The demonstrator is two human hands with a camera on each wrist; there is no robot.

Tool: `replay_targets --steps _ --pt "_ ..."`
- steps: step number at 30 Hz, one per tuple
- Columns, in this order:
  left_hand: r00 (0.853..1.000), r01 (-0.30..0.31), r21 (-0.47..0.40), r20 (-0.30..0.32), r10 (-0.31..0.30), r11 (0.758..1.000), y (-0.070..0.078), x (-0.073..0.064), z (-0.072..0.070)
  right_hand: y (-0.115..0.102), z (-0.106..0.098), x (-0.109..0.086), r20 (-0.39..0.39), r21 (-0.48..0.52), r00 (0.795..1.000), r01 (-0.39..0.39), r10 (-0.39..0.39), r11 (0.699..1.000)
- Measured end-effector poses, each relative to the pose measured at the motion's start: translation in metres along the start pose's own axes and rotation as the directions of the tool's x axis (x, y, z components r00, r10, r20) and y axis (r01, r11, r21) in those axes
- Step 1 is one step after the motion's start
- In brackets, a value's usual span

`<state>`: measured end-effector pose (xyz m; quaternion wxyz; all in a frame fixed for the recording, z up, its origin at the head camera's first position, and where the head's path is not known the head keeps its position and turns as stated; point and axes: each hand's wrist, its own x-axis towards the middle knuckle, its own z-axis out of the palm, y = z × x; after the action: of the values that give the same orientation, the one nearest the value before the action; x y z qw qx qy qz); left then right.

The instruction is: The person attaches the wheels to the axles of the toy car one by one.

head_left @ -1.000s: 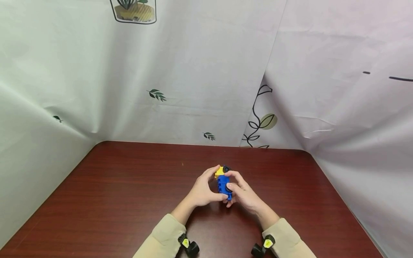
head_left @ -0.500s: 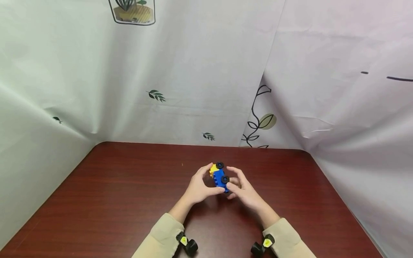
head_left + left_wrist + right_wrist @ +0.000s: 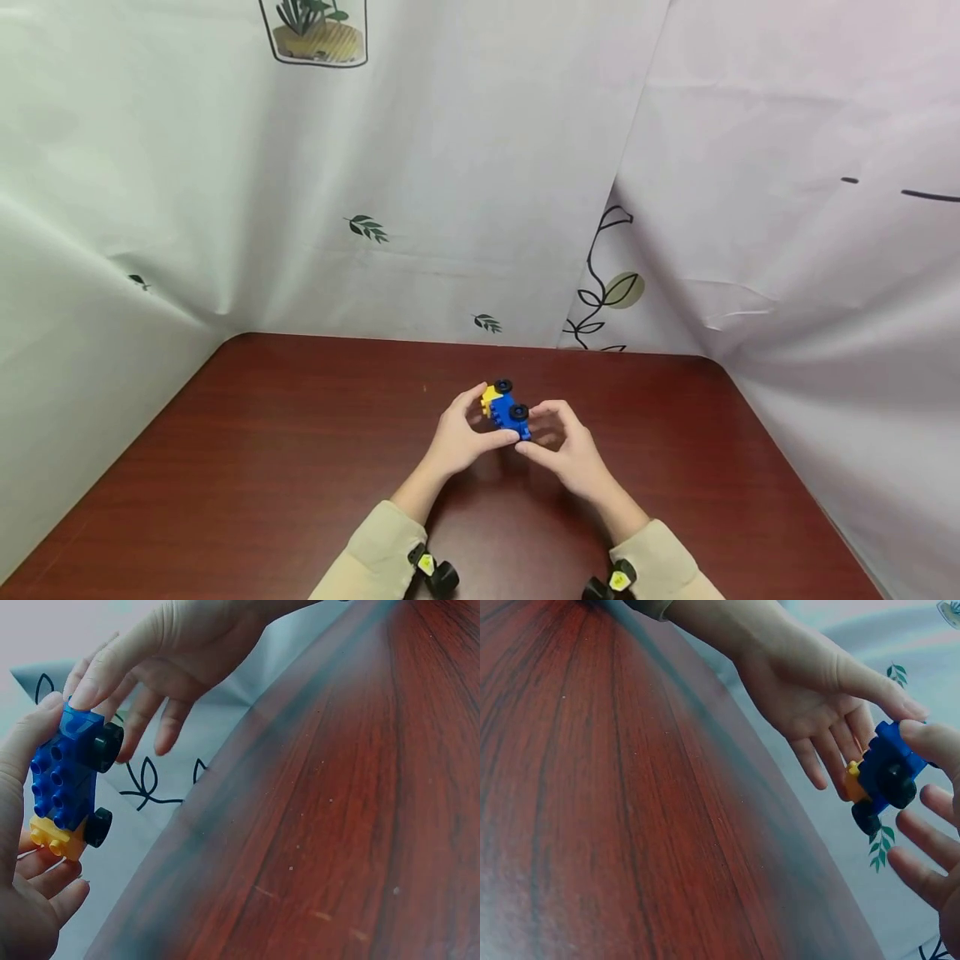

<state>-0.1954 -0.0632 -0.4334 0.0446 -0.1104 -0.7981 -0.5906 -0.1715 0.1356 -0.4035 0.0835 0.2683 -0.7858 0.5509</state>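
A small toy car of blue and yellow building bricks (image 3: pixel 507 410) is held above the table, tilted on its side, its black wheels (image 3: pixel 519 412) facing right. My left hand (image 3: pixel 456 435) grips it end to end, thumb at the blue end and fingers at the yellow one. In the left wrist view, round studs show along the car's blue body (image 3: pixel 64 776). Beside the wheels, my right hand (image 3: pixel 573 450) has its fingers spread, with the thumb tip right at the car's blue end; whether it touches cannot be told.
The dark red wooden table (image 3: pixel 300 442) spreads beneath both hands. A pale curtain (image 3: pixel 450 167) with printed leaves hangs behind and along the sides. Black cameras (image 3: pixel 442 577) are strapped to both sleeved wrists.
The car has shifted a little left and turned so its wheels show more. My right hand's fingers have come off the wheels and opened, while my left hand kept its hold.
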Motion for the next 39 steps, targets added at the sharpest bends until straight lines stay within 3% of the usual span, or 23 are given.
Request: replay_targets --steps 8,15,22,28,34,39 --pt "0.999 0.025 0.005 -0.027 -0.025 1.000 0.004 0.000 0.000 -0.012 0.000 -0.001 -0.090 -0.111 0.984 0.142 -0.152 0.984" --pt "0.999 0.033 -0.005 -0.018 -0.033 0.999 0.004 0.003 0.001 -0.014 0.002 -0.003 -0.135 -0.109 0.976 0.160 -0.174 0.981" --pt "0.997 0.053 0.006 -0.057 -0.053 0.999 0.005 0.003 0.005 -0.015 0.004 -0.003 -0.167 -0.136 0.956 0.220 -0.242 0.966" --pt "0.995 0.062 0.017 -0.083 -0.060 0.998 0.007 0.004 0.007 -0.012 0.003 -0.001 -0.177 -0.119 0.962 0.191 -0.210 0.974" --pt "0.995 0.073 0.010 -0.065 -0.072 0.997 0.005 0.006 0.002 -0.010 0.005 0.002 -0.175 -0.080 0.971 0.151 -0.163 0.985" --pt "0.995 0.083 0.010 -0.061 -0.082 0.997 0.005 0.007 -0.005 -0.005 0.008 0.005 -0.229 -0.096 0.961 0.137 -0.156 0.986"
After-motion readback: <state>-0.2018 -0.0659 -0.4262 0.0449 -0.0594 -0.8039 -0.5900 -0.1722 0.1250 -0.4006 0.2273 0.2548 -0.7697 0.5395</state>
